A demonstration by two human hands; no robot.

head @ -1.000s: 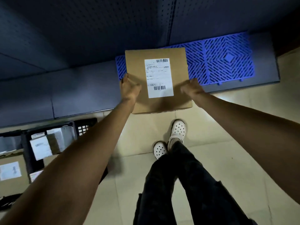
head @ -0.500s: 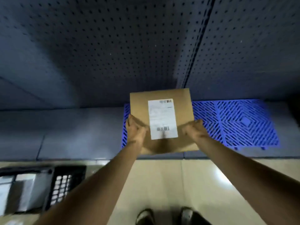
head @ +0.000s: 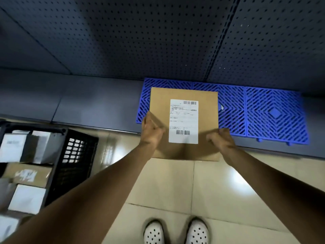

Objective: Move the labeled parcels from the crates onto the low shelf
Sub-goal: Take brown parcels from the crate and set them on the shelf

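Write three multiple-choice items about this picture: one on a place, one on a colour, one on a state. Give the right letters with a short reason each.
1. Where does the crate stand?
A. on a table
B. on a cart at the right
C. on the floor at the left

2. What colour is the mat on the shelf?
A. red
B. blue
C. green

3. How is the box held?
A. by the left hand and the right hand together
B. by one hand only
C. by no hand; it lies loose on the floor

Answers:
1 C: its black wall shows at the left edge, down on the tiles.
2 B: the grid mat is plainly blue against the grey shelf.
3 A: one hand grips each lower side of the box.
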